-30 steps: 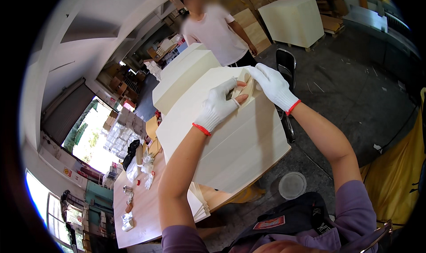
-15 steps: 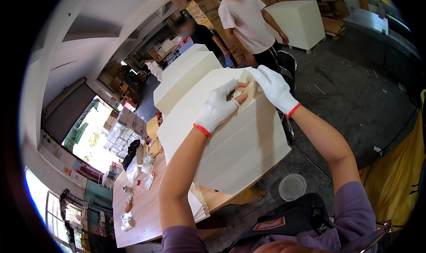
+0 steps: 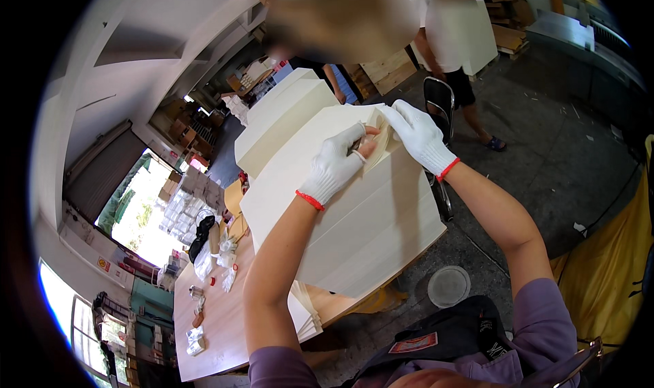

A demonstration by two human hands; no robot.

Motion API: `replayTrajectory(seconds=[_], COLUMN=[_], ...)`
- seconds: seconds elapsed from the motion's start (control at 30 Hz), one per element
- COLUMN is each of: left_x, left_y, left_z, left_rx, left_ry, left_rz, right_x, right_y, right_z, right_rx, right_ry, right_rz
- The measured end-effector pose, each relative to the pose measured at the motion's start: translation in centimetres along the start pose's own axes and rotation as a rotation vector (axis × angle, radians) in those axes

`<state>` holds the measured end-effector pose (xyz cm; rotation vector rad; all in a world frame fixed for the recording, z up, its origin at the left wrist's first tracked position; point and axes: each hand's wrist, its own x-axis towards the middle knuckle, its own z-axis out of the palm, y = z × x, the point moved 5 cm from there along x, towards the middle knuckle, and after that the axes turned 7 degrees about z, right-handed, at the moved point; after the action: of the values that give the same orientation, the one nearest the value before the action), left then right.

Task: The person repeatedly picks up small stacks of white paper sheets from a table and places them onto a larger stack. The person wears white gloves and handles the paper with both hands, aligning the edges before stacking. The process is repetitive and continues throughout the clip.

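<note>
Pinching top sheet corner, left hand (image 3: 335, 164), right hand (image 3: 417, 134), cream paper stack (image 3: 354, 231)

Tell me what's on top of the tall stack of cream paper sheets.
Both gloved hands, left hand and right hand, rest at the top corner of the stack, pinching up a few sheets. Whatever lies beneath the palms is covered.

Two gloved hands of mine are in view, the left hand (image 3: 335, 170) and the right hand (image 3: 417, 134), each glove with one red cuff band. Two tall cream paper stacks stand before me: the near stack (image 3: 361, 218) and the far stack (image 3: 283, 119). One wooden counter (image 3: 211, 320) carries them. One round lid (image 3: 448, 286) lies on the floor. Two other people (image 3: 449, 40) stand beyond the stacks.
</note>
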<state>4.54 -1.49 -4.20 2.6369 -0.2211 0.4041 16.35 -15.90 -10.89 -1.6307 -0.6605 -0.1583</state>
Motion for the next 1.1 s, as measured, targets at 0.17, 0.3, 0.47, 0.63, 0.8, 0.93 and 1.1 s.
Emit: replayTrajectory(seconds=[0.17,0.3,0.47,0.63,0.8,0.93,1.1], left_x=[0.0,0.2,-0.2,0.2,0.0,-0.1,-0.2], left_y=[-0.4,-0.2,-0.2,-0.5,-0.1,0.2,0.4], left_z=[0.1,0.2,-0.1,0.0,0.4,0.2,0.1], left_rx=[-0.018,0.002,-0.004,0.035,0.029,-0.001,0.024], left_ry=[0.003,0.002,0.087,0.004,-0.005,-0.019,-0.016], left_rz=[-0.004,0.034,0.123,0.068,0.042,-0.010,0.026], right_x=[0.0,0.0,-0.3,-0.1,-0.2,-0.1,-0.2], right_y=[0.1,0.1,-0.6,0.1,0.3,0.4,0.2], right_z=[0.2,-0.2,0.0,-0.1,0.0,0.1,0.0], right_rx=[0.003,-0.003,0.013,0.035,0.053,0.050,0.053], right_ry=[0.006,0.007,-0.002,0.003,0.012,0.013,0.015], right_rz=[-0.001,0.013,0.040,0.022,0.009,0.010,0.019])
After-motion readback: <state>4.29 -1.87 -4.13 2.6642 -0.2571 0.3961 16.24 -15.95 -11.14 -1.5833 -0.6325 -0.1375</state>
